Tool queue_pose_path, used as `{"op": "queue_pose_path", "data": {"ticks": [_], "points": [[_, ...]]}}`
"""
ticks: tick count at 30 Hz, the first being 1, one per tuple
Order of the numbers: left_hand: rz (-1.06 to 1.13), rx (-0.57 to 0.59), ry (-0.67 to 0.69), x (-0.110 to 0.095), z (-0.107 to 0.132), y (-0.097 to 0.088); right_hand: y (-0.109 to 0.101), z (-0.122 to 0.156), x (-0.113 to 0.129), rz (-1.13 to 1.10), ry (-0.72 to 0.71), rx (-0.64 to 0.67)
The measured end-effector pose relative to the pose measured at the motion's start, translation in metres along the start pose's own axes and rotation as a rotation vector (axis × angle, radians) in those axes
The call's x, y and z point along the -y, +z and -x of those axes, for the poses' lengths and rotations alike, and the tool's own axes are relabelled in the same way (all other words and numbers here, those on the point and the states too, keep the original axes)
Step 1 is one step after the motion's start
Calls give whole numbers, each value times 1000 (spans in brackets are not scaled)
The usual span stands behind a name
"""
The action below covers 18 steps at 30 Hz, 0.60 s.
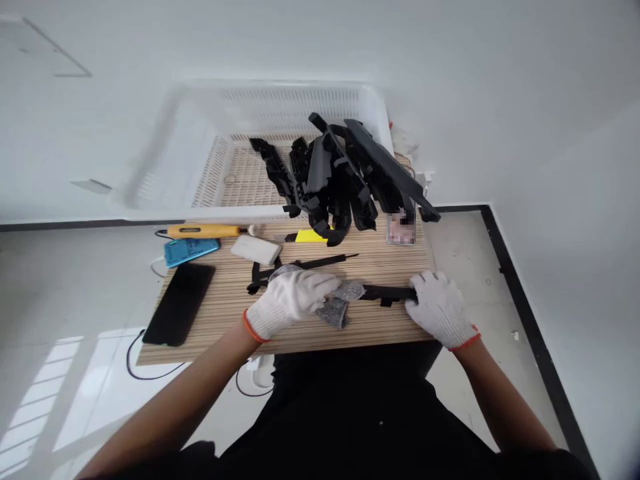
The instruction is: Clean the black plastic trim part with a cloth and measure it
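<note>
Both my hands wear white knit gloves with orange cuffs. My left hand point(290, 300) presses a grey cloth pad point(340, 303) onto a long, thin black plastic strip point(387, 292) that lies across the wooden table point(220, 313). My right hand point(440, 307) grips the strip's right end against the tabletop. Another narrow black strip point(320, 262) lies just behind, free of both hands.
A white plastic basket point(210, 160) stands at the back with a heap of black plastic parts point(340, 177) spilling over its front rim. Left on the table: a black phone point(179, 303), a blue case point(191, 251), an orange-handled tool point(203, 231), a white block point(255, 249), a yellow knife point(307, 236).
</note>
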<state>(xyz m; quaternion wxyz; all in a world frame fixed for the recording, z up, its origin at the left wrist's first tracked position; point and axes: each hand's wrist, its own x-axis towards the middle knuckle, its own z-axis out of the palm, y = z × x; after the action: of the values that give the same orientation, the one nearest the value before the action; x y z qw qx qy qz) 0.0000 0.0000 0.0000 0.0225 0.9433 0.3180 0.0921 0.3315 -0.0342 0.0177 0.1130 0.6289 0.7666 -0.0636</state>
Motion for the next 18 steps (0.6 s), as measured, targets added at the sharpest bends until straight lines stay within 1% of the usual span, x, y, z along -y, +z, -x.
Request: {"op": "queue_pose_path", "data": {"ticks": [4,7,9,11,14,18], "points": [[-84,-63,-15,2,5,2,-8,4,-3,-44,70,85],[-119,-93,-63,2,6,1,-11,6,-7,-116,126,134],[-101,-90,-104,3,6,1,-8,7,-10,-184,150,137],[-62,-57,-109,4,7,1,-4,8,-12,-251,155,129],[9,-8,-56,5,8,2,4,12,-13,-321,142,106],[86,8,-24,2,7,7,12,16,-11,-344,133,55]]}}
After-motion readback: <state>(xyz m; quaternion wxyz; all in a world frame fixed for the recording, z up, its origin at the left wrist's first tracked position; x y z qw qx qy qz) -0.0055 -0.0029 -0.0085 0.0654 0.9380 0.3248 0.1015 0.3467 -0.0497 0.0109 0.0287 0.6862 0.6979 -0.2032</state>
